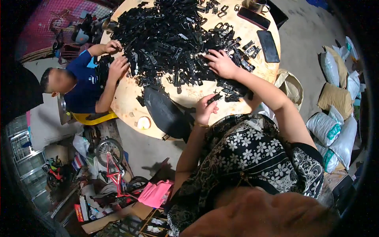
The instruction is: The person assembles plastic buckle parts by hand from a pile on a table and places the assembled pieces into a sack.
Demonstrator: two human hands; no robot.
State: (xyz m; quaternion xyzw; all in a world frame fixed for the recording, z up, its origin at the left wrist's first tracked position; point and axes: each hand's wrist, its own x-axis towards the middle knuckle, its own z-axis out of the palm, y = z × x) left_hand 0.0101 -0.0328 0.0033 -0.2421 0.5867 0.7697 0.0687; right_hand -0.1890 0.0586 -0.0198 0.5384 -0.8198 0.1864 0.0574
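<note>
A large heap of small black plastic clips (pixel 158 43) covers much of the round wooden table (pixel 132 118). Near the table's front edge, my left hand (pixel 206 110) is closed around a black plastic clip (pixel 214 98), pinched between thumb and fingers. My right hand (pixel 222 64) rests on the right side of the heap with its fingers spread, touching the pieces. Whether a piece lies under those fingertips is hidden. A looser group of clips (pixel 233 87) lies between my two hands and the table's edge.
Two dark phones (pixel 268 46) and a metal cup (pixel 256 5) lie at the table's right. A dark oval object (pixel 164 110) and a bitten apple (pixel 143 123) sit at the near left. Another person (pixel 85 85) handles clips at the left. Filled sacks (pixel 335 98) stand right.
</note>
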